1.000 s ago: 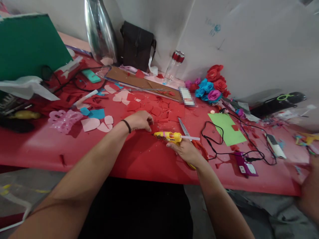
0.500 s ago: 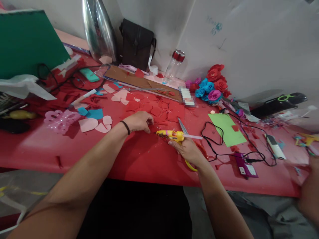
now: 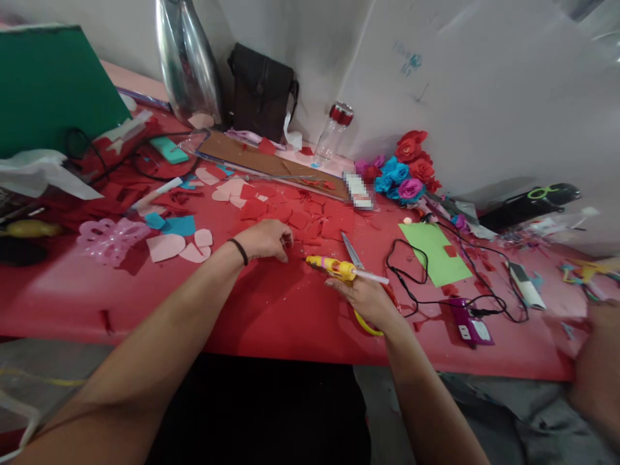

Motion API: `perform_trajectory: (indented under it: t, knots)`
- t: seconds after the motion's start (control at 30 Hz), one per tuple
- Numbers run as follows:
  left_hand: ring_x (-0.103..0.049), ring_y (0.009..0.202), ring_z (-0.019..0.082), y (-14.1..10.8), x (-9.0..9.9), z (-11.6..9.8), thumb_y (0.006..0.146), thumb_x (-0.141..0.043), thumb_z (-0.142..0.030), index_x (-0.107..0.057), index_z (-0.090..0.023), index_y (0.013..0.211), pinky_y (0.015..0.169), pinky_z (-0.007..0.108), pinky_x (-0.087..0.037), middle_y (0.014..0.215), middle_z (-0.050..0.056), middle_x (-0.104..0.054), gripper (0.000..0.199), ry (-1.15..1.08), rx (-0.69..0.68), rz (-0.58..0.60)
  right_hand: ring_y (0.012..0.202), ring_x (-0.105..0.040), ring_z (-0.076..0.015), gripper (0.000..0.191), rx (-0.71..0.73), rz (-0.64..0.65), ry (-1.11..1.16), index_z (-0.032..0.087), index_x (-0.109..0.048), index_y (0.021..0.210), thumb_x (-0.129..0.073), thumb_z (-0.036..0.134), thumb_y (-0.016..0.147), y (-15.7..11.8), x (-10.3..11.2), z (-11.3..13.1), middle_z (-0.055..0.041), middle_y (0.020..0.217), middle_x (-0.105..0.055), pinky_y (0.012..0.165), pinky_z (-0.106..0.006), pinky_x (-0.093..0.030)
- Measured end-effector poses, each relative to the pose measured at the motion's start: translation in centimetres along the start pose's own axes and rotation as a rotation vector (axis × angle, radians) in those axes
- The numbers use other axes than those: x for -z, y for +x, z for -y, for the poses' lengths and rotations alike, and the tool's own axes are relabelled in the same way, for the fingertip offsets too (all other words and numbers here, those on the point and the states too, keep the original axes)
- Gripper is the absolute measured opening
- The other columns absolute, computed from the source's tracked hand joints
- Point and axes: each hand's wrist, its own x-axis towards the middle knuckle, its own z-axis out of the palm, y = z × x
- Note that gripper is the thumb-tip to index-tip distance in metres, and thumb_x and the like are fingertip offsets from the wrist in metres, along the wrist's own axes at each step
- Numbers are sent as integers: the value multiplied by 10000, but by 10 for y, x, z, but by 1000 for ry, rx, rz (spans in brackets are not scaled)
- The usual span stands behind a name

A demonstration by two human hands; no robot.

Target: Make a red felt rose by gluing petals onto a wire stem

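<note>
My right hand (image 3: 365,297) is wrapped round a yellow glue gun (image 3: 334,266), whose nozzle points left and whose clear glue stick juts out at the back. Just left of the nozzle is my left hand (image 3: 268,240), fingers curled down near the red paper; whatever its fingertips pinch, if anything, is too small to make out. Red paper pieces (image 3: 300,218) lie scattered behind both hands. Scissors (image 3: 352,248) with yellow handles rest on the red table (image 3: 271,323), partly under my right hand.
Pink paper petals (image 3: 165,247) and a pink plastic lattice (image 3: 113,239) lie left. At the back stand a glass bottle (image 3: 332,135) and paper roses (image 3: 409,168). Right are green paper (image 3: 438,255), a black cable, a purple power adapter (image 3: 469,323) and another person's arm (image 3: 600,361).
The view has shifted slightly, moving the scene a little left. The glue gun's tip is slightly further from my left hand. My right hand still holds it.
</note>
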Motion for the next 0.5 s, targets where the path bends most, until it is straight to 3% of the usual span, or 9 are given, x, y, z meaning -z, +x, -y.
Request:
perform_trajectory:
  t: [0.13, 0.23, 0.4, 0.5]
  knots:
    - [-531, 640, 148, 0, 1, 2, 455, -697, -196, -644, -198, 656, 585, 232, -362, 592, -30, -584, 208, -35, 0, 0, 850, -627, -198, 269, -46, -6, -184, 237, -632, 957, -455, 431, 895, -5, -1, -2, -30, 902, -673, 740, -296, -454]
    - [-535, 629, 148, 0, 2, 3, 437, -700, -199, -617, -195, 635, 575, 235, -370, 590, -28, -581, 214, -110, 24, 12, 770, -622, -197, 289, -124, -47, -293, 230, -586, 951, -431, 468, 898, -3, 10, -9, -35, 872, -655, 633, -271, -425]
    - [-573, 688, 162, -3, 7, 3, 430, -710, -222, -582, -181, 681, 620, 249, -420, 685, 0, -616, 285, -390, 25, 43, 794, -608, -216, 298, -317, -102, -622, 162, -502, 1058, -443, 408, 902, 10, 36, -35, -116, 1062, -581, 576, -265, -373]
    - [-579, 698, 152, -4, 9, 3, 448, -713, -232, -570, -179, 731, 638, 252, -441, 728, 6, -622, 321, -483, 4, -16, 903, -575, -239, 268, -366, -74, -731, 131, -516, 1090, -428, 307, 907, 15, 42, -41, -145, 1102, -557, 671, -290, -395]
